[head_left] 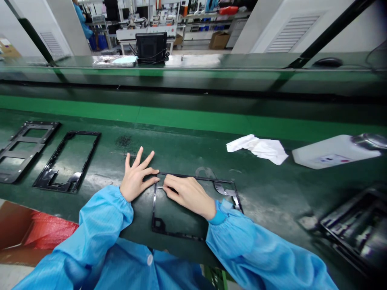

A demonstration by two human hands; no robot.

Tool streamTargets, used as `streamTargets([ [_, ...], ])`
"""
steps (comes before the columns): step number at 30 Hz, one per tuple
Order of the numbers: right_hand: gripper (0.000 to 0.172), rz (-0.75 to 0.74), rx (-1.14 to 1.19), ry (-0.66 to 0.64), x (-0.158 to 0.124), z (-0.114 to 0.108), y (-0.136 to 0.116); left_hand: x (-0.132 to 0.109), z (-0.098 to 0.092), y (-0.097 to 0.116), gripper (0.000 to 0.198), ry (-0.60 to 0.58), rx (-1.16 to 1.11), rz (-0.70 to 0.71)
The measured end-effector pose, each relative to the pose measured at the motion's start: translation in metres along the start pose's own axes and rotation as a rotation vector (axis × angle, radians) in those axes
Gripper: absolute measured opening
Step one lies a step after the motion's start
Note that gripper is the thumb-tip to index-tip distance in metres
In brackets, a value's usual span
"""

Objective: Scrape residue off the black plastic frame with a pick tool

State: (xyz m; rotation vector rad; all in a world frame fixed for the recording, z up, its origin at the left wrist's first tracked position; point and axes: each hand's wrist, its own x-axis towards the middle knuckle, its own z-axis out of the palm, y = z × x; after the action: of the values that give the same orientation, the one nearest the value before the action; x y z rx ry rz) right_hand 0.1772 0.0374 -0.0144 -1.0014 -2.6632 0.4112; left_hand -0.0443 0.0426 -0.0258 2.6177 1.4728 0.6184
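A thin black rectangular frame (181,235) lies flat on the green bench in front of me, with silvery strips near its right end. At its far left corner is my left hand (137,177); the thumb and forefinger touch the corner while the other fingers are spread. My right hand (189,195) is closed in a pinch over the frame's left part. A thin metal tool tip (159,187) pokes out of its fingertips towards the frame's left side. The rest of that tool is hidden by the hand, so its kind cannot be made out.
Another black frame (87,161) and a plate with openings (28,151) lie left. Dark scraps (123,141) lie beyond my left hand. To the right are a crumpled white cloth (258,148), a white bottle (326,153) on its side and blurred black parts (356,229). An open box (15,225) stands lower left.
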Motion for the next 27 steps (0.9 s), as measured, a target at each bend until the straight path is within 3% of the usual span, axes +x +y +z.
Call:
streamTargets([
  [14,0.009,-0.098,0.243,-0.122,-0.0051,-0.0074,-0.0054,0.0006,0.0010,-0.0002,0.021,0.004,-0.001,-0.004],
  [22,0.013,0.036,0.134,0.093,-0.0048,-0.0064,0.0022,0.0015,0.0006,0.0006,0.023,0.005,-0.046,-0.020],
  [27,0.019,0.037,0.012,0.187,-0.0049,-0.0045,0.0011,0.0023,-0.0041,0.0055,0.030,-0.020,-0.196,-0.053],
])
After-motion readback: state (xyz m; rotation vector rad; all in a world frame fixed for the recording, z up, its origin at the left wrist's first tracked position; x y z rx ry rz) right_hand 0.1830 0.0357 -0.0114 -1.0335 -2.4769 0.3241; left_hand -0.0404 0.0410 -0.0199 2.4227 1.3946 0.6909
